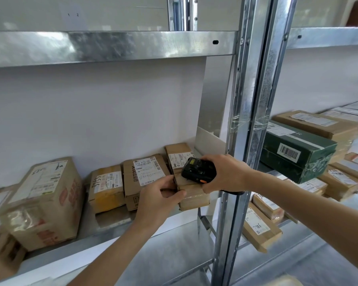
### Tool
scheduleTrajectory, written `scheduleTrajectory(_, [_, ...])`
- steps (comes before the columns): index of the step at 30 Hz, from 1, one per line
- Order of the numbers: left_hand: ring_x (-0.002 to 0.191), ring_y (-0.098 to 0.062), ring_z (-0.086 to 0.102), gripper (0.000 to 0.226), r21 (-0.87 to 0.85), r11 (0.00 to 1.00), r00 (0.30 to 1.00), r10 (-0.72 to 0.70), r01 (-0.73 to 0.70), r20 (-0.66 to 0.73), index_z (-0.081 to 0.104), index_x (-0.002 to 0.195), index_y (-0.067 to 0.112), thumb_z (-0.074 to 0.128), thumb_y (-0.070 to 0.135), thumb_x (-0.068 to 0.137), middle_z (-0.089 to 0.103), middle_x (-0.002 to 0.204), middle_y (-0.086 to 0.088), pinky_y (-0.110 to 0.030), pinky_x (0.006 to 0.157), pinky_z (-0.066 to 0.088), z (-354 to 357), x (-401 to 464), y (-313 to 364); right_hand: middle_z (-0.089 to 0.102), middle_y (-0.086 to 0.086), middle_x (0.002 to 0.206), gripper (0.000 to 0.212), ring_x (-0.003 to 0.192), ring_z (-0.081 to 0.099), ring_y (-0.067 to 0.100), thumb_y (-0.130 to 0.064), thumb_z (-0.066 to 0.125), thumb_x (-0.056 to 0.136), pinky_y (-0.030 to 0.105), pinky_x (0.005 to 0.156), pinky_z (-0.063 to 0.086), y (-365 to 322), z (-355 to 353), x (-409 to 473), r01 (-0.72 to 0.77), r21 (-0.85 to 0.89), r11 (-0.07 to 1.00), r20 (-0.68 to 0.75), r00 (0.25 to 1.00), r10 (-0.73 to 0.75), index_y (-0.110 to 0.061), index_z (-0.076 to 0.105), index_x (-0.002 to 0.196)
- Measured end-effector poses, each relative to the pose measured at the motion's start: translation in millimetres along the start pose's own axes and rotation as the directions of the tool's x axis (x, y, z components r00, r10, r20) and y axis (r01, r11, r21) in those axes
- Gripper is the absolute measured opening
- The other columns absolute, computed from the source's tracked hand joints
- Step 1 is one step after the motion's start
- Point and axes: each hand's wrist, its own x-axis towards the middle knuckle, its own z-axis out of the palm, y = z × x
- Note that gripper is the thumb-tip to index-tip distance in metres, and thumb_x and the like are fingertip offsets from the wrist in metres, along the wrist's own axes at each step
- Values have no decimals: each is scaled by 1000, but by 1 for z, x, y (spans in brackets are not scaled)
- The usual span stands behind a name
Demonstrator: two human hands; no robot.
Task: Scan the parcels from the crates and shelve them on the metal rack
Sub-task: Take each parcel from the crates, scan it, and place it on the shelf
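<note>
My left hand [160, 198] grips the near corner of a long brown taped parcel [194, 198] lying on the metal rack's shelf [120, 230]. My right hand [225, 174] holds a black handheld scanner [197, 170] just above that parcel, its small screen facing up. The parcel's far end carries a white label [178, 158]. Left of it sit a labelled brown box [147, 172], a yellow-taped box [106, 186] and a big brown carton with red print [43, 203].
An upright steel post [248, 124] divides the rack just right of my hands. Beyond it stand a dark green box [298, 153] and several stacked brown parcels [322, 129]. More parcels [260, 226] lie on the lower right shelf. An upper shelf beam [112, 46] runs overhead.
</note>
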Motion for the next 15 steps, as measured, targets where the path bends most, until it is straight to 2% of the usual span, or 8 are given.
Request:
scheduleTrajectory(5, [86, -1, 72, 31, 36, 999, 999, 20, -19, -32, 75, 103, 32, 82, 11, 82, 77, 91, 16, -22, 79, 60, 1, 1, 1, 67, -11, 103, 67, 93, 62, 12, -45, 84, 71, 32, 75, 56, -4, 0, 1, -20, -67, 998, -20, 1000, 19, -34, 56, 130])
scheduleTrajectory(8, [84, -1, 72, 34, 36, 999, 999, 12, -10, -52, 72, 99, 37, 84, 10, 80, 77, 86, 16, -17, 74, 58, 2, 1, 2, 67, -12, 104, 70, 94, 62, 13, -47, 84, 70, 33, 75, 56, -5, -1, 1, -27, -89, 996, -24, 999, 25, -35, 55, 133])
scheduleTrajectory(15, [82, -2, 72, 34, 20, 1000, 999, -2, 3, -52, 74, 102, 32, 85, 9, 79, 77, 85, 15, -16, 71, 57, 2, -1, 3, 66, -16, 106, 74, 96, 63, 12, -51, 84, 68, 38, 81, 60, -4, 1, -5, -16, -85, 996, -47, 999, 12, -39, 52, 134])
